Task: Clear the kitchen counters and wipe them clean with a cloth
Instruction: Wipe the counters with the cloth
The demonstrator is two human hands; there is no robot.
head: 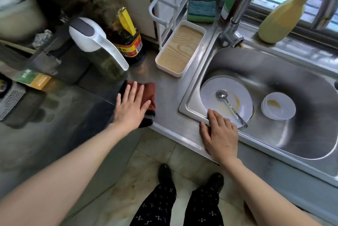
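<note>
A folded reddish-brown cloth (149,96) lies on the steel counter (170,96) near its front edge. My left hand (131,107) presses flat on the cloth, fingers spread. My right hand (219,132) rests flat on the front rim of the sink (190,110), fingers apart, holding nothing. Inside the sink lie a dirty white plate (236,94) with a metal spoon (230,106) on it and a small white bowl (279,106).
At the back of the counter stand a white tray with a wood-pattern insert (180,48), a white rack (170,2), dark sauce bottles (128,39), a white-lidded oil pourer (97,41) and a green sponge (201,10). The faucet (236,17) rises behind the sink. A yellow spray bottle (281,17) stands by the window.
</note>
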